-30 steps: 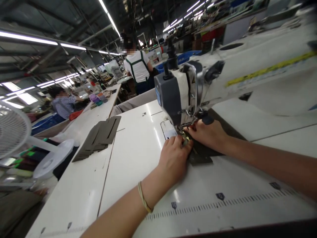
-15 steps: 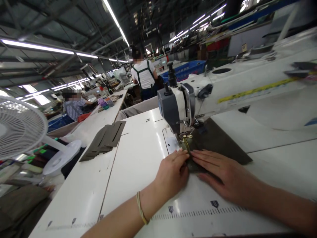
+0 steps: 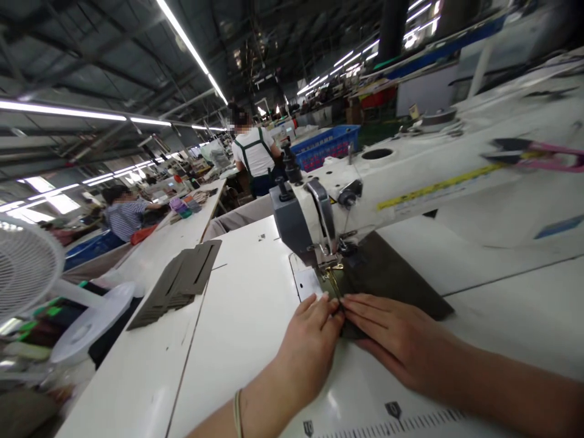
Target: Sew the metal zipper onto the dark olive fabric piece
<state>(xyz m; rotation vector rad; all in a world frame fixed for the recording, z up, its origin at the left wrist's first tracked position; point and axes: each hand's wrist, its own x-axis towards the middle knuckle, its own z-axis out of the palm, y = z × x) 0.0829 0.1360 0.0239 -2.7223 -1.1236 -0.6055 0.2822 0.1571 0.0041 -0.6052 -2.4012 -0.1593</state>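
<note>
A dark olive-grey fabric piece lies flat under the needle area of a white and grey sewing machine. Brass-coloured metal parts at the presser foot touch its left edge. My left hand has its fingers bent and closed at that edge, just in front of the foot. Beside it, my right hand rests flat on the fabric, fingers stretched out together and thumb apart. Both hands' fingertips nearly meet. The fabric's near corner is partly hidden beneath them.
A fanned stack of similar dark pieces sits on the white table to the left. A white fan stands beyond the table's left edge. Pink-handled snips lie on the machine arm. Two co-workers are further back, near a blue crate.
The camera view has shifted, so the scene sits lower and further left. My left fingers have moved slightly along the fabric edge; my right hand stays flat on it.
</note>
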